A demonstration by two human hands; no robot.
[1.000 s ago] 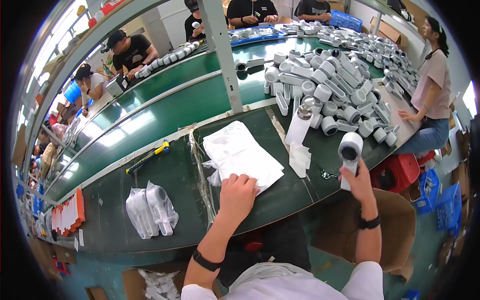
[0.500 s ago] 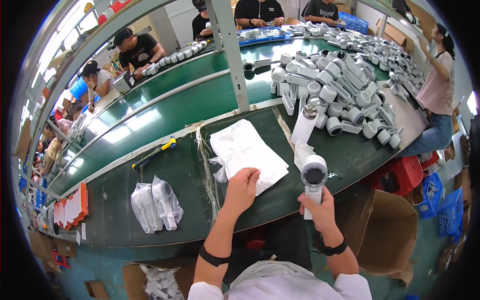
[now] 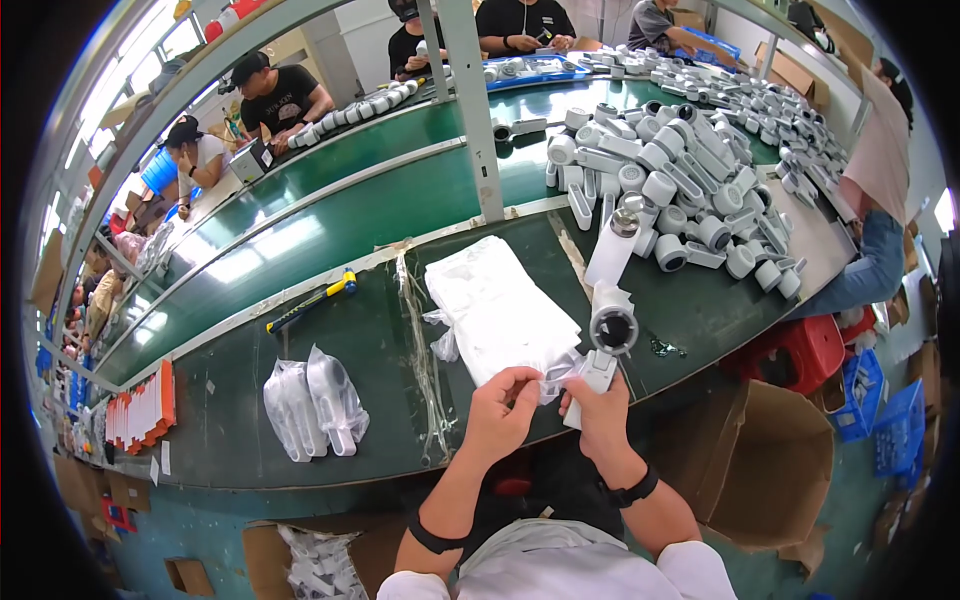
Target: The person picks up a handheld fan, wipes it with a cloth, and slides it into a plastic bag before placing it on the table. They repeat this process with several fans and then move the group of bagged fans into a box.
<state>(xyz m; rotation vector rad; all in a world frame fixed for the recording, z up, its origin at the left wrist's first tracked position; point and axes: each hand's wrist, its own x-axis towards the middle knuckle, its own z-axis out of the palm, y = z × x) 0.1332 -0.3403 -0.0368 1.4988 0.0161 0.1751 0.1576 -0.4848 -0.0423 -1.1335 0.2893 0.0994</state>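
My right hand (image 3: pixel 604 416) is closed round the handle of a white handheld fan (image 3: pixel 613 332), whose round grey-rimmed head points away from me. Beside it, my left hand (image 3: pixel 500 412) pinches a clear plastic bag (image 3: pixel 556 378) between thumb and fingers. The bag's edge meets the fan's handle, but I cannot tell whether the handle is inside it. Just beyond my left hand lies a stack of thin white plastic bags (image 3: pixel 500 305). A white bottle with a shiny metallic top (image 3: pixel 612 250) stands behind the fan.
Wrapped fans (image 3: pixel 335 402) and a yellow-and-black hammer (image 3: pixel 312 302) lie to the left. A heap of loose fans (image 3: pixel 650 165) covers the far right of the bench. An open cardboard box (image 3: pixel 765 480) sits below at right, near a red stool (image 3: pixel 800 355). Several people work across the line.
My right hand has brought the fan leftward, its handle now slanting. My left hand has moved right and toward me, now pinching a clear bag. At the far right, a person has shifted.
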